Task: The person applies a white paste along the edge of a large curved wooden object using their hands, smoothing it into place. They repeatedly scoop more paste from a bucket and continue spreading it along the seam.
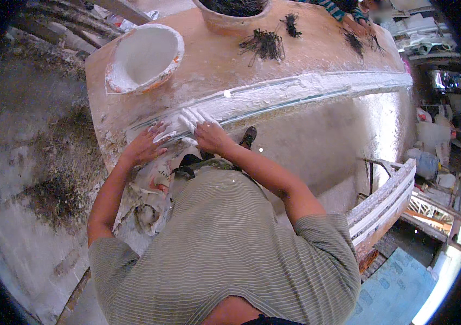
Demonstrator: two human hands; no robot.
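Note:
A long band of wet white plaster (273, 93) runs along the near edge of the curved, plaster-smeared worktable (198, 81), with thin greenish strips bordering it. My left hand (144, 145) rests at the band's left end, its whitened fingers spread over the edge. Close beside it, my right hand (212, 135) lies palm down with straight fingers on the plaster, their tips thickly coated in white. Neither hand grips anything that shows. A small white lump (227, 93) sits on the band to the right of my fingers.
A white-coated bowl (175, 50) stands at the table's far left. Behind it, another basin (208, 15) holds dark fibre, and dark fibre clumps (265, 46) lie nearby. Another person's hands (356, 26) handle fibre at far right. A white-edged bench (385, 197) stands at right.

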